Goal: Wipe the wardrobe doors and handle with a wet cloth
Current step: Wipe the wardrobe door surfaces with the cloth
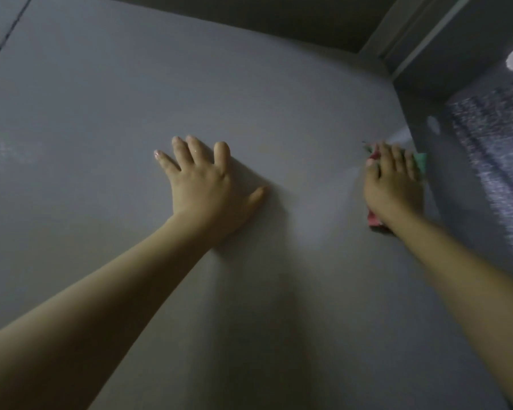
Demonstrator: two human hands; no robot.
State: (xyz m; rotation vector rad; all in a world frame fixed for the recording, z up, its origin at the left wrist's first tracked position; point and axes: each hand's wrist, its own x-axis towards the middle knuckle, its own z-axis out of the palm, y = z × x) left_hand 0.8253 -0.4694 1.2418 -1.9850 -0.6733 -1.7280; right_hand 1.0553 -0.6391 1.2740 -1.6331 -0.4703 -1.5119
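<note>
The person is facing a plain grey wardrobe door (190, 84), which is filling most of the view. The left hand (208, 184) is lying flat & spread on the panel, fingers splayed, gripping nothing, prob. bracing the body or steadying the door. The right hand (393, 184) is pressing a cloth (421, 162) against the door near its right edge; the palm is covering most of it, w/ red/pink showing above & below the hand and green at the far side. The hand looks blurred, so it is likely mid-stroke.

A seam w/ a neighbouring door (9, 31) is running along the upper left. No handle is showing in this view. A patterned surface, poss. fabric, is sitting off to the right (492, 161); too blurry to say more.

Handling, as a judgement: the cloth is looking soft, light & limp, so it is going to bunch or slip unless kept flat under the whole palm rather than pinched at a corner. Wet, it may be dripping or streaking. The door is looking stiff & smooth, poss. slick once damp, and may be swinging under pressure, so the bracing palm makes sense. The right edge is still needing careful passes.
</note>
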